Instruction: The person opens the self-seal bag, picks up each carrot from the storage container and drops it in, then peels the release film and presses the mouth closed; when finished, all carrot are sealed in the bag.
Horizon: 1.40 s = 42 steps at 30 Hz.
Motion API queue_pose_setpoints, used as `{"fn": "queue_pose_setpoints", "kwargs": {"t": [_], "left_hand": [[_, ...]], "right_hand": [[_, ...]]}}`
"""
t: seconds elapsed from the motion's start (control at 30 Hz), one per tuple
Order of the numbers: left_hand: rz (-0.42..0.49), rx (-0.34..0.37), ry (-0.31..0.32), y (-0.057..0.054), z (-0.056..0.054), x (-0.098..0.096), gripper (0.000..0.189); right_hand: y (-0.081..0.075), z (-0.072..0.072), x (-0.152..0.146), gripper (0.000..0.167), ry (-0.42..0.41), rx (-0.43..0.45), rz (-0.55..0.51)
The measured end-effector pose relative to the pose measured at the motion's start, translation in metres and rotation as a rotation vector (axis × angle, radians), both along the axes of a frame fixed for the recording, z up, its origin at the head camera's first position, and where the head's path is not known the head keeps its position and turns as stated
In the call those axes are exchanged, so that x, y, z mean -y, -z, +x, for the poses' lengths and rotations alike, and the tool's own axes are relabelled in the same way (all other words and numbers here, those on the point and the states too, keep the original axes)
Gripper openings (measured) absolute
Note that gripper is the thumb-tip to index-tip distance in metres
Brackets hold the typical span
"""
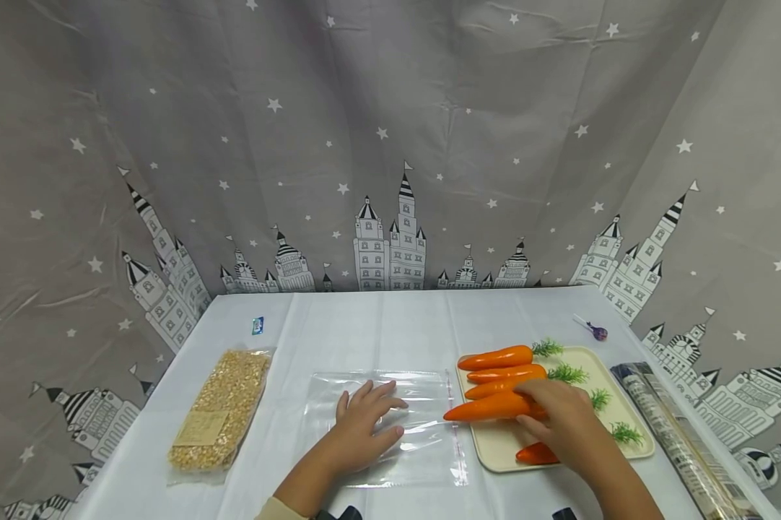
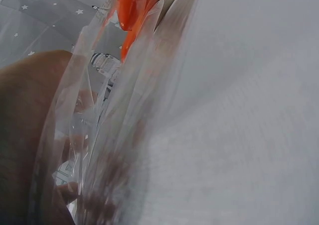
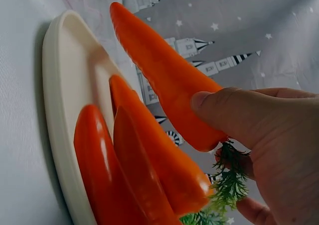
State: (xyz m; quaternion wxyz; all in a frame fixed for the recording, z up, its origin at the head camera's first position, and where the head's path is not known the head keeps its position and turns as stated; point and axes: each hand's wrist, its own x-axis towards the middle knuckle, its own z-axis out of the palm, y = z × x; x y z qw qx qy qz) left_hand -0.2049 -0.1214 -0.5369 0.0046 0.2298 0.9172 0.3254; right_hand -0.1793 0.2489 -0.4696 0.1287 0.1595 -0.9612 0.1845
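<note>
Between the thumb and fingers of my right hand (image 1: pixel 569 422) is the thick end of an orange carrot (image 3: pixel 159 70) with green plastic-looking leaves. Its tip points left over the edge of a cream tray (image 1: pixel 494 458). Under and around it on the tray lie several more carrots (image 1: pixel 504 359), their leafy tops toward the right. My left hand (image 1: pixel 362 433), fingers spread, rests on a flat clear plastic bag (image 1: pixel 429 448) left of the tray. In the left wrist view, shiny film (image 2: pixel 124 100) overlaps that hand's fingers, with blurred orange carrots at the top.
A pack of yellow kernels (image 1: pixel 234 379) with a paper label lies on the left. Behind it is a small blue-green packet (image 1: pixel 258 326). A purple lollipop (image 1: pixel 599 334) lies at the back right, and a long plastic-wrapped package (image 1: pixel 673 426) along the table's right edge.
</note>
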Motion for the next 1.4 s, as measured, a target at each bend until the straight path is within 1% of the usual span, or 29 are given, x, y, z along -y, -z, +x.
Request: {"fn": "queue_pose_setpoints", "kwargs": {"t": [0.17, 0.37, 0.47, 0.6, 0.7, 0.9, 1.07, 1.27, 1.4], "left_hand": [[0.004, 0.012, 0.004, -0.002, 0.000, 0.000, 0.034], [0.012, 0.020, 0.007, -0.004, 0.002, 0.000, 0.035], [0.010, 0.016, 0.004, -0.003, 0.001, 0.000, 0.035], [0.011, 0.014, 0.001, -0.002, 0.000, 0.000, 0.034], [0.012, 0.020, 0.002, -0.001, 0.000, 0.000, 0.035], [0.012, 0.014, 0.000, 0.000, -0.001, 0.000, 0.036], [0.019, 0.010, 0.004, -0.002, -0.001, -0.001, 0.037], [0.023, 0.012, 0.005, -0.002, 0.000, 0.000, 0.037], [0.021, 0.008, 0.000, -0.001, 0.000, 0.000, 0.036]], "right_hand": [[-0.001, -0.002, 0.008, 0.045, -0.024, -0.022, 0.005], [0.001, -0.006, 0.019, 0.045, -0.093, -0.049, -0.002], [0.001, -0.007, 0.025, 0.043, -0.117, -0.031, -0.012], [-0.001, -0.009, 0.034, 0.043, -0.125, 0.027, -0.026], [-0.002, -0.009, 0.041, 0.044, -0.131, 0.052, -0.021], [-0.002, -0.011, 0.051, 0.043, -0.159, 0.054, -0.008], [0.000, -0.015, 0.059, 0.042, -0.179, 0.047, 0.004], [0.004, -0.016, 0.068, 0.041, -0.174, 0.082, 0.012], [0.005, -0.015, 0.073, 0.041, -0.199, 0.066, 0.006]]}}
